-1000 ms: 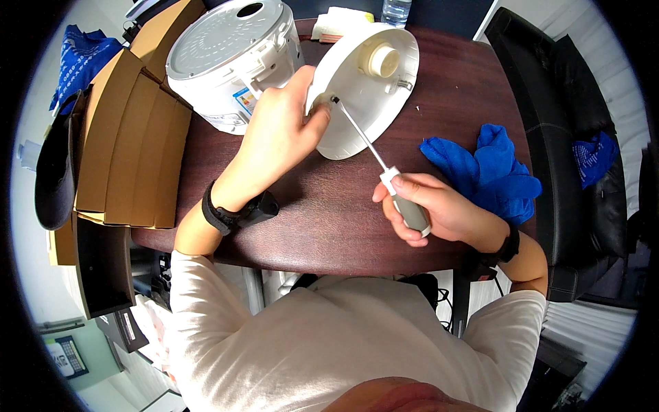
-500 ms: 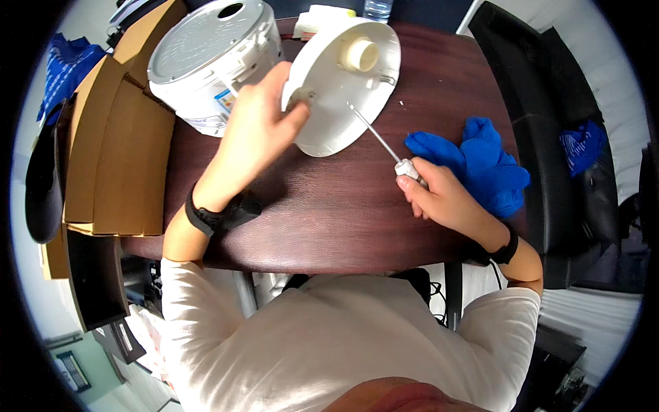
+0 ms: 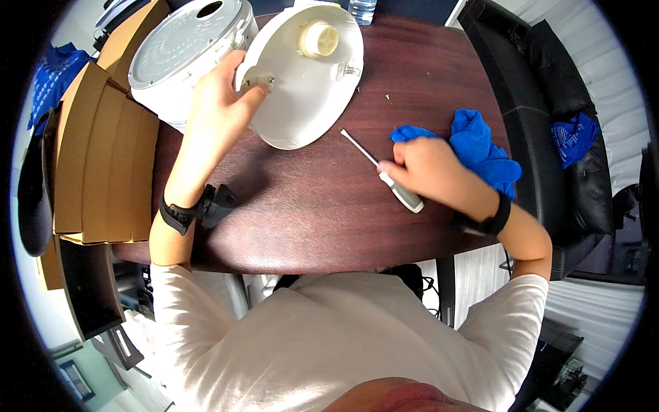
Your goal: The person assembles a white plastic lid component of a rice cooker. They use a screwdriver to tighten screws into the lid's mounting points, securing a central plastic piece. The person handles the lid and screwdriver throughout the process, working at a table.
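My left hand [image 3: 223, 99] grips the left edge of a white oval plastic lid [image 3: 305, 99], thumb on the inner face and fingers hidden behind. The lid tilts with its hollow side toward me and shows a cream round cup [image 3: 319, 39] and a small screw post. Behind my hand is a white rice cooker [image 3: 195, 51] with a grey, holed top plate. My right hand [image 3: 429, 165], blurred, is over a screwdriver [image 3: 403, 195] with a white and grey handle. Its thumb is close to the shaft's base; the other fingers are curled and partly hidden.
A crumpled blue cloth [image 3: 480, 147] lies just beyond my right hand. Tiny screws [image 3: 388, 97] lie on the dark wood table [image 3: 302, 220]. Cardboard boxes [image 3: 103, 158] stand at the left edge, a water bottle [image 3: 362, 10] at the back. A black sofa [image 3: 542, 130] is at the right.
The screwdriver has swung lower, and its handle now sticks out from my right hand, which has loosened around it. My left hand and the lid sit farther left in the view.
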Tool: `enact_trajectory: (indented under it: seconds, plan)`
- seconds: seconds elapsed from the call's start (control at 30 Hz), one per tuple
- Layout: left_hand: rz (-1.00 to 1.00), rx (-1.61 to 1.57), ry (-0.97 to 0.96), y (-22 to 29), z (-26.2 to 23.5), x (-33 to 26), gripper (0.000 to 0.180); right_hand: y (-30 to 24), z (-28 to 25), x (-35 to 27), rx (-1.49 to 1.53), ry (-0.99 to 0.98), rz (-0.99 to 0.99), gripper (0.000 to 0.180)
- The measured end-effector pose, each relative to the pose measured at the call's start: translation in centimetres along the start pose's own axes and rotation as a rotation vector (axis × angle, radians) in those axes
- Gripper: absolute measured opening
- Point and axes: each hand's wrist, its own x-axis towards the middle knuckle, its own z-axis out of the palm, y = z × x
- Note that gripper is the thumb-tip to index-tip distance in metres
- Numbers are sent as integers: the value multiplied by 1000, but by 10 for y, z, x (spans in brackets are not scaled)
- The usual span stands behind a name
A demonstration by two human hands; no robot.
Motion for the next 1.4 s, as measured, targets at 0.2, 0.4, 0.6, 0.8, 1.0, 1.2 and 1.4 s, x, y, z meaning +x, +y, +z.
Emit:
enact_trajectory:
  seconds: [0.2,0.4,0.6,0.8,1.0,1.2,1.4]
  plan:
    - [-89,-59,-21,8,-12,0,33,65,-10,80,29,282,15,25]
    - [-2,-16,2,-5,-11,-2,33,80,1,111,114,137,-91,13]
    - [-114,14,-87,3,-13,-3,32,81,7,110,172,143,-120,5]
    - [-116,10,-90,7,-16,-3,30,17,-24,96,620,300,-229,8]
    - [-43,44,-21,-3,-14,-3,27,-75,-16,96,960,394,-404,15]
    - [-120,25,-91,6,-17,-4,28,-104,8,107,1324,435,-233,13]
    - [-51,15,-25,1,-14,-5,29,-110,16,107,1453,445,-169,14]
